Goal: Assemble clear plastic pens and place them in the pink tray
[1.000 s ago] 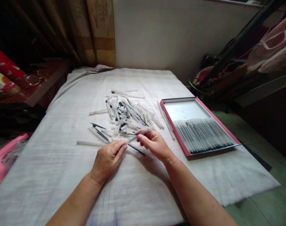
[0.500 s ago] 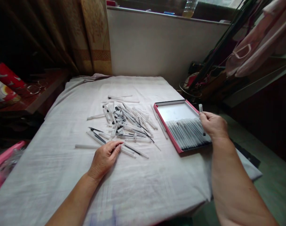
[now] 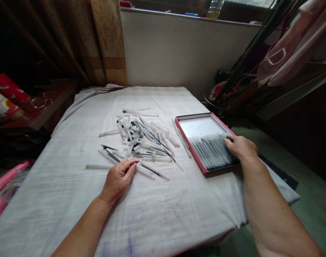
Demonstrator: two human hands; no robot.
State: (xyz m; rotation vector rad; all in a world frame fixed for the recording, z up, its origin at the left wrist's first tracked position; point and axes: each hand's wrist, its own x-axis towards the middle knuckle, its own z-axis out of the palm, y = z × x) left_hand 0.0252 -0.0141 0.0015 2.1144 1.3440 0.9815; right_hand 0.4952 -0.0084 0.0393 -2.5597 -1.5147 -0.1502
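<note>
A loose heap of clear pen tubes and black refills lies mid-table on the white cloth. My left hand rests flat on the cloth at the heap's near edge, holding nothing, with its fingertips beside a clear tube. To the right stands a pink-rimmed tray with a neat row of finished pens. My right hand lies on the right end of that row with its fingers curled down onto the pens. What is under those fingers is hidden.
A single clear tube lies left of my left hand. A low wooden shelf with glasses is at the far left, above a pink object. Curtains, a wall and clutter stand behind. The table's right edge drops to a green floor.
A second ago both hands held one pen over the cloth. My right hand then carried it to the tray and has now lowered onto the row. My left hand stayed on the cloth.
</note>
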